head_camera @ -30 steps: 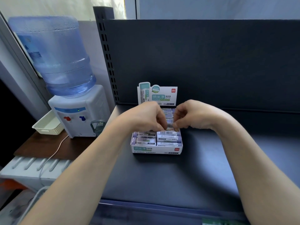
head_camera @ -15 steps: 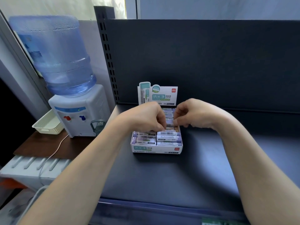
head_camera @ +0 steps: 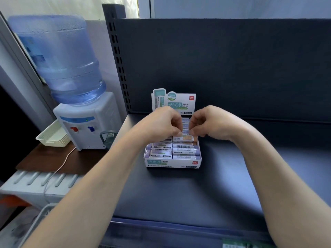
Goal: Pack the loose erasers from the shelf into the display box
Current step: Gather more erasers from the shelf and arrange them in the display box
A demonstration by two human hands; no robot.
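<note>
Seating step here. My left hand (head_camera: pixel 161 125) and right hand (head_camera: pixel 214 124) are both over the display box (head_camera: pixel 172 162). My fingers (head_camera: pixel 176 130) are curled, pinching an orange eraser (head_camera: pixel 186 139) by its two ends, in the right column about midway back. It looks to sit a touch higher than the purple erasers (head_camera: pixel 185 150) in front, so I reckon it's not fully down yet. The box looks nearly full, and I can't spot any loose ones on the shelf (head_camera: pixel 179 197), so this may be one of the last. The next move probably wants it kept level and pressed in evenly, or it'll jam crooked against its neighbours.
</note>
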